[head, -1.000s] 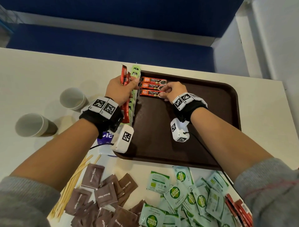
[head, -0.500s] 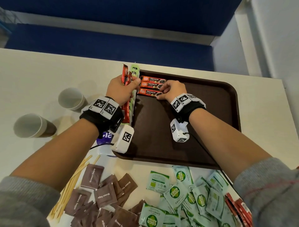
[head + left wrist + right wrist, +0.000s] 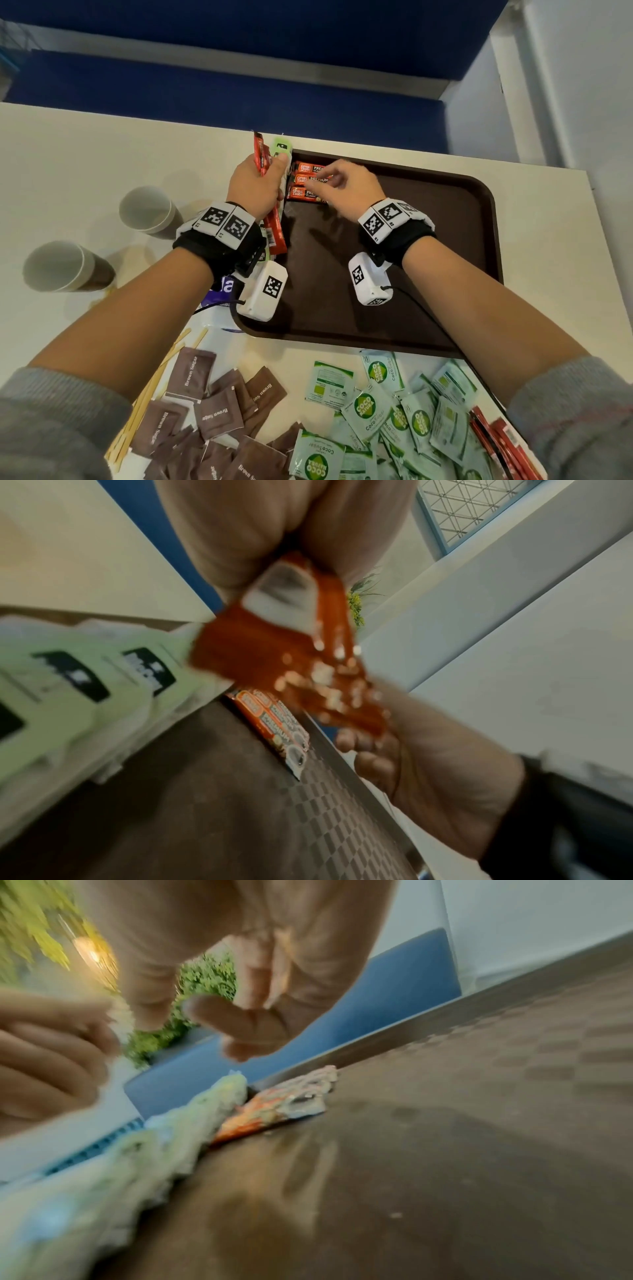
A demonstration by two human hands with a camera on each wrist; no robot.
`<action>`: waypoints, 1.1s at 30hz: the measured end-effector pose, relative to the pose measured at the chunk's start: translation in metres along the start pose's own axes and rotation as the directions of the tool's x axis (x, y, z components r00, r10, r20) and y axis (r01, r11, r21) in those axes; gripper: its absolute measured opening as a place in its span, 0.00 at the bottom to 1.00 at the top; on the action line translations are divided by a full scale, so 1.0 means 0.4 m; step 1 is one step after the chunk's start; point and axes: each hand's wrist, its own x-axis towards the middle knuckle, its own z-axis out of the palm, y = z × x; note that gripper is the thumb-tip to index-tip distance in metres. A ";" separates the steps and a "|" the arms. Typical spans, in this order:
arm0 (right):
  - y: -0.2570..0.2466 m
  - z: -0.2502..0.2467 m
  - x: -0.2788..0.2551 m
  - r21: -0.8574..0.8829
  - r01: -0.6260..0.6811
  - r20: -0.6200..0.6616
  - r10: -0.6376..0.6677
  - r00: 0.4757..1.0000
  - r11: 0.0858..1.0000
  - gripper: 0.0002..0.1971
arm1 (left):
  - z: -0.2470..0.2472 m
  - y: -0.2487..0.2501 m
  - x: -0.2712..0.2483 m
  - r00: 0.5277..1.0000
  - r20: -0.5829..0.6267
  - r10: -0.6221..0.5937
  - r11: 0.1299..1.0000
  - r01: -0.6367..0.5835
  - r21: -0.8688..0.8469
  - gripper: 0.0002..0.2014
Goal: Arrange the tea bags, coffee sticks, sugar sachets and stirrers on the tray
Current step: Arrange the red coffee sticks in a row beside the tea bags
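Observation:
A brown tray (image 3: 411,257) lies on the table. Three orange coffee sticks (image 3: 307,181) lie side by side in its far left corner, also seen in the left wrist view (image 3: 274,723). A row of green tea bags (image 3: 283,149) stands along the tray's left edge (image 3: 68,674). My left hand (image 3: 263,178) grips a bundle of red coffee sticks (image 3: 276,233) upright beside that row. My right hand (image 3: 334,180) hovers just above the laid sticks, fingers loosely curled and holding nothing (image 3: 240,1020).
Two paper cups (image 3: 147,212) (image 3: 65,267) stand to the left. Near the front edge lie brown sugar sachets (image 3: 205,411), green coco sugar sachets (image 3: 394,414), wooden stirrers (image 3: 147,394) and more red sticks (image 3: 496,442). A purple-and-white packet (image 3: 222,294) sits under my left wrist.
My right hand has lifted off the third orange stick and moved left toward my left hand. The left hand keeps its grip on the red sticks.

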 end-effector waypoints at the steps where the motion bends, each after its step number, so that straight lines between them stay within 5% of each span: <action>1: -0.025 0.000 -0.017 0.023 0.015 0.124 -0.018 0.992 1.000 0.15 | 0.002 0.003 0.001 1.000 -0.016 0.007 1.000 -0.007 0.014 0.15; 5: -0.080 0.017 -0.060 0.111 0.016 0.447 -0.064 0.892 0.994 0.09 | 0.011 0.015 0.001 0.997 -0.071 -0.009 1.000 0.007 -0.017 0.17; 11: -0.093 0.008 -0.068 0.138 0.017 0.449 -0.078 0.890 0.990 0.05 | 0.003 0.028 -0.001 0.985 -0.135 -0.107 0.991 0.094 -0.097 0.18; 16: -0.072 -0.023 -0.055 -0.098 0.200 0.262 -0.168 0.950 0.975 0.08 | -0.019 0.030 -0.006 0.986 -0.110 -0.123 0.990 0.115 -0.077 0.21; 22: -0.048 -0.044 -0.038 -0.112 0.263 -0.042 -0.269 0.962 0.958 0.13 | -0.025 0.049 -0.041 0.948 0.192 -0.255 0.932 0.294 -0.214 0.17; 26: -0.034 -0.047 -0.032 -0.236 0.298 -0.103 -0.329 0.939 0.925 0.12 | -0.025 0.038 -0.053 0.902 0.343 -0.261 0.920 0.340 -0.194 0.14; 29: -0.021 -0.042 -0.028 -0.258 0.302 -0.147 -0.346 0.927 0.918 0.11 | -0.028 0.043 -0.054 0.896 0.389 -0.214 0.923 0.317 -0.221 0.06; 33: -0.004 -0.043 -0.025 -0.208 0.254 -0.198 -0.295 0.935 0.944 0.18 | -0.028 0.037 -0.053 0.931 0.304 -0.202 0.952 0.259 -0.160 0.12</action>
